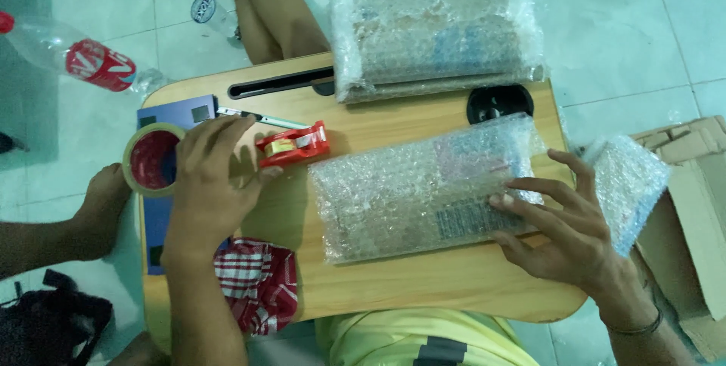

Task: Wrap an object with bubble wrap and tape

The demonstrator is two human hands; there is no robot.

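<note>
The left hand (215, 177) lies palm down on the left part of the small wooden lap table (423, 279), the forearm coming up from the lower edge of the view. Its fingers are bent and spread a little, and the fingertips touch the red tape dispenser (295, 144); they do not close around it. The dispenser lies on its side just beside a box cutter (261, 117) and a big roll of brown packing tape (153, 159), which rests on a blue flat scale (175, 113).

The right hand (563, 218) comes from the right side. Its fingers are stretched out and open, pressing flat on the right end of the bubble-wrapped parcel (423, 192). This parcel is long and rectangular, and lies across the middle of the table. Through the clear wrap some dark printing is seen, but unclearly.

A second wrapped parcel (435, 29) lies at the far edge of the table. A smaller wrapped packet (628, 184) sits near the right wrist, beside a cardboard box (699, 215). A red checked cloth (257, 283) is below the left forearm.
</note>
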